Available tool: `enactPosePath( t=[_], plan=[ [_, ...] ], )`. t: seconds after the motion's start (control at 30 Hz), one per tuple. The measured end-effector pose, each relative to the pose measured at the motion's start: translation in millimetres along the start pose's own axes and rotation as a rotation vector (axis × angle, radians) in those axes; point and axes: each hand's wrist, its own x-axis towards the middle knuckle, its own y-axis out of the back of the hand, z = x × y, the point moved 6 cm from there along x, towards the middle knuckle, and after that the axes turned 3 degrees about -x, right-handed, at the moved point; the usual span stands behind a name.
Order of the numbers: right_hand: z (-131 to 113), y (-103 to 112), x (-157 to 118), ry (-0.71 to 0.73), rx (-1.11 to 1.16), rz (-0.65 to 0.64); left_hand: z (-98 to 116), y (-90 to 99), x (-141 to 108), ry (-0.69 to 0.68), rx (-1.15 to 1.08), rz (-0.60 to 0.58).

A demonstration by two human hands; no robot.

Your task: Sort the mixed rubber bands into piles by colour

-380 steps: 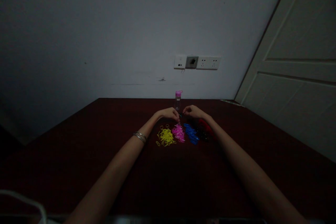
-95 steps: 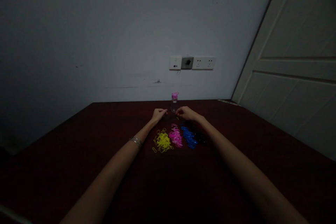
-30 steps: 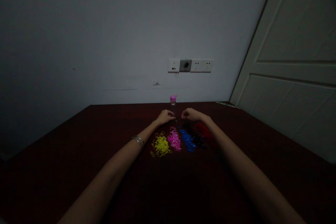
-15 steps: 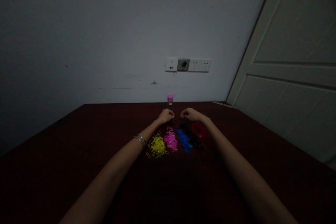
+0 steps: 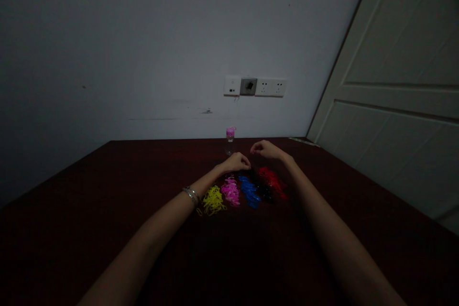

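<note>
My left hand (image 5: 237, 161) is closed, fingertips pinched together just above the dark end of the piles; what it holds is too small and dark to make out. To its right and slightly farther back, my right hand (image 5: 264, 149) hovers with its fingers curled into a pinch, their contents hidden. Below the hands lie piles of small loops in a row: yellow loops (image 5: 213, 201), pink loops (image 5: 231, 191), blue loops (image 5: 248, 192), black loops (image 5: 265, 192) and red loops (image 5: 271, 180). Behind my left hand stands a clear bottle (image 5: 230, 146) with a pink cap.
The dark red-brown table (image 5: 125, 177) meets a pale wall (image 5: 143, 57) at the back. Wall sockets (image 5: 270, 87) sit above the bottle. A white panelled door (image 5: 394, 91) is on the right, and a thin strip (image 5: 304, 142) lies near the back right edge.
My left hand has moved right, towards the black and red loops, uncovering the lower part of the bottle. My right hand has shifted slightly right and up. The view has tilted a little.
</note>
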Motion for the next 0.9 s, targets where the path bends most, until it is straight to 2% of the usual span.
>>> enactPosePath(
  t=[0.1, 0.2, 0.4, 0.57, 0.73, 0.9],
  plan=[
    [-1.0, 1.0, -0.9, -0.013, 0.006, -0.007, -1.0, 1.1, 0.3, -0.019, -0.053, 0.012],
    [-2.3, 1.6, -2.6, -0.036, 0.011, -0.016, -10.3, 9.4, -1.8, 0.027, -0.110, 0.107],
    [-11.1, -4.3, -5.2, -0.039, 0.000, -0.069, -45.1, 36.3, -17.3, 0.134, -0.195, 0.318],
    [-22.2, -22.1, 0.1, -0.017, -0.043, -0.106, -72.6, 59.6, -40.6, 0.230, -0.172, 0.453],
    [-36.1, -46.7, 7.4, -0.048, -0.100, -0.181, -86.6, 66.6, -53.5, 0.282, -0.218, 0.522],
    [-40.9, -54.6, 10.0, -0.147, -0.268, -0.123, -89.7, 63.3, -52.4, 0.290, -0.237, 0.511]
  ],
)
